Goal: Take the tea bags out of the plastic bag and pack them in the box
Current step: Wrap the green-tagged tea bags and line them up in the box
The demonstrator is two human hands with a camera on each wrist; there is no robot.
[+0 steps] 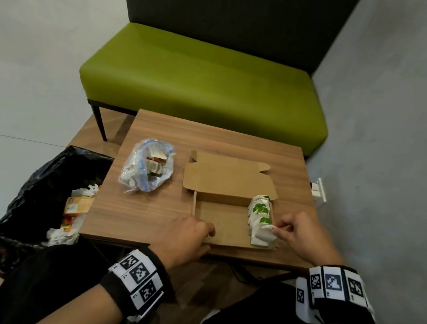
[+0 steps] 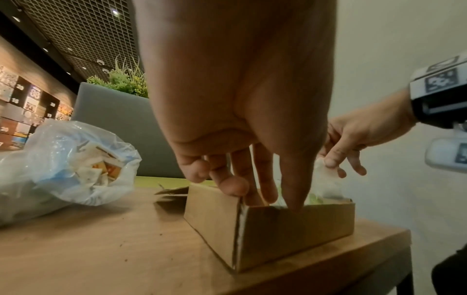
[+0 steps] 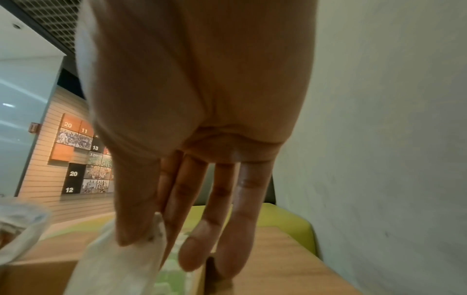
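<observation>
An open brown cardboard box (image 1: 223,225) lies on the wooden table (image 1: 147,207), its lid folded back. Several white tea bags with green tags (image 1: 259,210) stand in a row at its right end. My right hand (image 1: 276,230) pinches the top corner of a white tea bag (image 1: 262,234) between thumb and forefinger, at the near end of that row; the tea bag (image 3: 118,265) hangs below the thumb. My left hand (image 1: 194,233) rests on the box's front-left corner, fingertips (image 2: 235,186) on the rim of the box (image 2: 290,235). The clear plastic bag (image 1: 147,167) holding more tea bags lies left of the box.
A black bin bag (image 1: 49,195) with wrappers stands open at the table's left edge. A green bench (image 1: 203,80) runs behind the table, and a grey wall (image 1: 399,130) closes the right side. The plastic bag (image 2: 63,159) lies mouth-open toward the box.
</observation>
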